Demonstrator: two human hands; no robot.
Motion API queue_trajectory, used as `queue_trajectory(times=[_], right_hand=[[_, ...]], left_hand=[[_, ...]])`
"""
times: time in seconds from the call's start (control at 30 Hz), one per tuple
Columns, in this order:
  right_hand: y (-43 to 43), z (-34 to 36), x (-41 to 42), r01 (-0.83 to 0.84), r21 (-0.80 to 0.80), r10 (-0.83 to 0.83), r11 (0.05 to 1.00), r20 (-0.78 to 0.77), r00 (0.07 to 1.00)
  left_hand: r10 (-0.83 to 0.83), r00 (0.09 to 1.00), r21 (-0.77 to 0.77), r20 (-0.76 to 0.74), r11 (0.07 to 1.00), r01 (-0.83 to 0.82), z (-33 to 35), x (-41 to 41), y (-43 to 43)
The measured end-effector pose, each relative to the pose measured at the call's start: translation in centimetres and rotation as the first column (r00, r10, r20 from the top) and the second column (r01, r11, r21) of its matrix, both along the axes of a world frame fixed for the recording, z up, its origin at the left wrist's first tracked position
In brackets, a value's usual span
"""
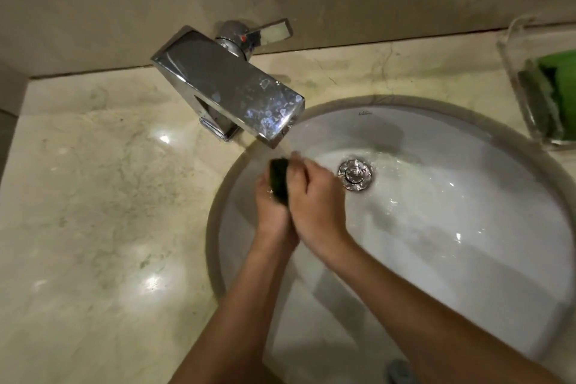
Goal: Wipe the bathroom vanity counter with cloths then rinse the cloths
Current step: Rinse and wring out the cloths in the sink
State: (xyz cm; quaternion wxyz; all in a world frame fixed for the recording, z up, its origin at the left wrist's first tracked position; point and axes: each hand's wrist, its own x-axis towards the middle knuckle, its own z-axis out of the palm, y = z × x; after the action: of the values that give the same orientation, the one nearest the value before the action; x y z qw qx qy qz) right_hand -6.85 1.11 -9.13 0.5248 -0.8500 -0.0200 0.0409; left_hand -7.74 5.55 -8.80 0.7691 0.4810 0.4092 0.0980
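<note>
A small dark green cloth (278,178) is squeezed between my two hands over the left side of the white sink basin (467,227). My left hand (270,209) grips it from the left and below. My right hand (314,196) wraps over it from the right, fingers curled. Both hands are just below the spout of the chrome faucet (230,87), and water runs across the basin toward the drain (355,174). Most of the cloth is hidden by my fingers.
The beige marble counter (103,196) spreads to the left of the basin, wet and shiny. A clear tray (526,109) at the far right holds green cloths (561,84). The faucet lever (271,33) points right near the back wall.
</note>
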Motion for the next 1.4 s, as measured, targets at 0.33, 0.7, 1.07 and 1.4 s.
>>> queue_trajectory(times=[0.33, 0.7, 1.07, 1.4], right_hand=[[-1.5, 0.4, 4.1, 0.142, 0.448, 0.128, 0.883, -0.52, 0.844], [-0.5, -0.6, 2.2, 0.268, 0.145, -0.257, 0.952, -0.089, 0.962], [-0.1, -0.5, 1.5, 0.109, -0.087, -0.108, 0.99, 0.025, 0.994], [-2.0, 0.2, 3.2, 0.189, 0.187, -0.068, 0.964, -0.513, 0.855]], left_hand=[[-0.144, 0.988, -0.362, -0.054, 0.925, 0.115, 0.6, -2.0, 2.4], [0.034, 0.999, -0.342, -0.039, 0.939, -0.045, 0.0, -0.6, -1.2], [0.046, 0.996, -0.247, -0.082, 0.967, -0.066, -0.3, 0.8, -0.2], [-0.228, 0.949, 0.343, -0.216, 0.893, 0.293, -0.3, -0.7, -0.3]])
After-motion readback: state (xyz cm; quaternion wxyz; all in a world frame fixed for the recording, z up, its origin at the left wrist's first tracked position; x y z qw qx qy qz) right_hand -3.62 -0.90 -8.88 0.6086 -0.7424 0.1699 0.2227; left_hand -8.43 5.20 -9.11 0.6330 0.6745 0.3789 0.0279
